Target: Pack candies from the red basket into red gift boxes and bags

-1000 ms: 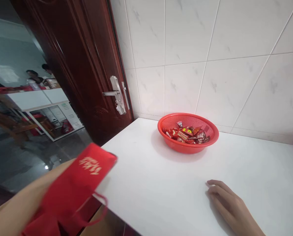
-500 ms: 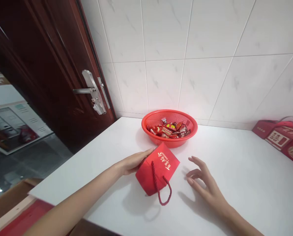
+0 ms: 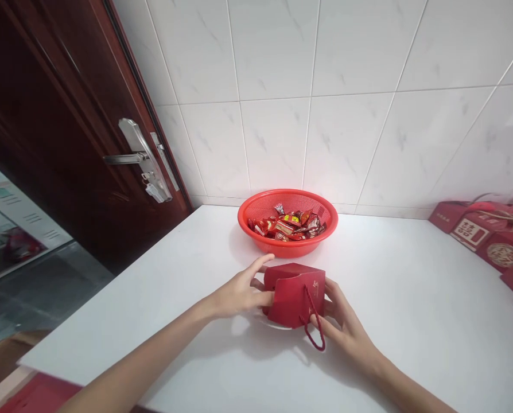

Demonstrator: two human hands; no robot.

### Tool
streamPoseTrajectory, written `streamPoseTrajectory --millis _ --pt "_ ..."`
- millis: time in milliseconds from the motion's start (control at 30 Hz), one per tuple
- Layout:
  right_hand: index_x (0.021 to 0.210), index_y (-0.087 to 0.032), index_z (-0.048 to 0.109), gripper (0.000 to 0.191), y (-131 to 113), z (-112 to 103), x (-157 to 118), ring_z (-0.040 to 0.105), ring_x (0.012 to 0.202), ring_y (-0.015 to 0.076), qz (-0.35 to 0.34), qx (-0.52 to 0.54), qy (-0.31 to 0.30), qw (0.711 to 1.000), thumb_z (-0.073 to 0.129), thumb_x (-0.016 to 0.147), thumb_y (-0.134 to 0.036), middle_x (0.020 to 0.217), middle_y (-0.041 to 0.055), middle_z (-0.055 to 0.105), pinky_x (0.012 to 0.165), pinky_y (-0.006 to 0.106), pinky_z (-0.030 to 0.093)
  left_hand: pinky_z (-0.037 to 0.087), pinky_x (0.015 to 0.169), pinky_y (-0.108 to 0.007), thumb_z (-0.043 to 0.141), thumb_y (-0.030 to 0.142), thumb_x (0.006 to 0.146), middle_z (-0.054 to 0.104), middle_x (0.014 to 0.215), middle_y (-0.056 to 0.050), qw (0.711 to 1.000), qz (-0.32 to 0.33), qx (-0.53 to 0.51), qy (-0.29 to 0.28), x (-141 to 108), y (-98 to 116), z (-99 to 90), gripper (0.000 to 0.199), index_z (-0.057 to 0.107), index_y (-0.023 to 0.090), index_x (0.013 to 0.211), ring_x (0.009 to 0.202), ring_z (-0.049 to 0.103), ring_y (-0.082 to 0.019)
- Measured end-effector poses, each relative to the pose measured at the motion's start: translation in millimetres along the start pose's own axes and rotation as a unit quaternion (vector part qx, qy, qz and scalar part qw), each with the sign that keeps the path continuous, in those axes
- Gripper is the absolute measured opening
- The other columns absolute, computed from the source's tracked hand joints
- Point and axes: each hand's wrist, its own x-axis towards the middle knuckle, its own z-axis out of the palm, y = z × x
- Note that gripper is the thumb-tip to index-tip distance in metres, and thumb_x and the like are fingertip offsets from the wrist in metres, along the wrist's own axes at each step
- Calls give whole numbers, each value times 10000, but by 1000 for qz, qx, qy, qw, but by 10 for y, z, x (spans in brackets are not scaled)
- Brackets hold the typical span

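Note:
A small red gift box (image 3: 288, 304) with gold lettering and a dark red rope handle is tilted just above the table, between my hands. Its left end looks open, with the flaps apart. My left hand (image 3: 245, 289) is at that end, one finger extended above and the others curled against the opening; some fingertips are hidden by the box. Wrapped around the right side, my right hand (image 3: 342, 318) grips the box, its thumb near the rope. Right behind the box stands a red plastic basket (image 3: 288, 249) holding wrapped sweets (image 3: 288, 223).
More red gift boxes (image 3: 489, 235) are grouped at the table's right side, by the tiled wall (image 3: 278, 143). A dark wooden door (image 3: 80, 132) with a metal handle (image 3: 129, 159) is on the left. The white table (image 3: 162, 275) has its left edge beside the floor.
My right hand has come in from the right and taken hold of the box. The box has turned, so its open end faces left, and my left hand has shifted to that end.

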Motion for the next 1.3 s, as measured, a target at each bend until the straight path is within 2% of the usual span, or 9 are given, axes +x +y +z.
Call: streamPoseTrajectory --millis 167,300,433,533,633,933,1067,1167,1300 --pt "1489 -327 335 534 49 49 -8 686 1075 262 21 -39 22 999 517 1011 -483 1465 134 514 899 442 585 550 873 -390 774 471 732 383 1544 -142 961 91 251 73 -30 108 238 964 318 282 1561 1085 653 -299" --pt "1481 -294 318 574 44 11 4 685 1057 286 12 -155 131 979 498 995 -541 1429 169 544 883 500 587 525 825 -394 591 323 830 592 1294 -74 917 59 372 130 43 225 284 512 561 287 1339 977 691 -284" --pt "1523 -318 288 584 -138 13 43 571 1295 325 -91 -229 179 952 496 1008 -500 1524 145 466 1016 552 524 492 768 -407 547 322 832 659 1103 -95 888 18 430 159 123 319 266 393 610 238 1210 930 689 -328" --pt "1585 -313 192 793 -313 120 113 480 1389 369 -173 -274 148 935 621 943 -496 1596 141 369 1089 584 466 459 727 -401 531 409 868 685 1020 -116 893 24 421 155 149 388 285 364 616 215 1164 880 682 -352" --pt "1599 -297 174 898 -428 246 236 439 1415 392 -159 -300 137 930 693 889 -482 1597 149 361 1097 589 461 424 697 -375 543 420 871 698 947 -105 916 40 373 139 143 431 278 403 615 224 1214 836 672 -348" --pt "1402 -312 410 551 -483 100 527 568 1283 291 -16 -91 126 988 519 861 -311 1490 79 506 958 461 544 445 682 -297 429 494 996 691 954 -24 980 62 172 79 42 213 -136 572 342 280 1519 739 627 -206" --pt "1196 -290 509 427 -421 76 562 600 1210 299 27 -18 160 987 503 769 -293 1410 78 561 846 427 567 483 945 -331 519 404 975 612 1329 -90 966 156 164 124 31 18 -224 295 612 242 1203 1192 601 -260" --pt "1065 -282 515 299 -375 102 578 600 1195 294 31 2 176 984 488 768 -302 1335 58 605 846 421 555 441 1064 -356 477 237 954 518 1468 -76 950 223 205 75 39 -47 -221 267 736 215 893 1377 475 -295" --pt "878 -257 451 122 -303 89 604 599 1163 296 37 -6 194 980 483 765 -292 1275 51 651 815 400 538 461 1057 -382 451 168 924 583 1426 -69 956 204 211 32 69 -27 -198 409 747 260 1191 1273 561 -280"
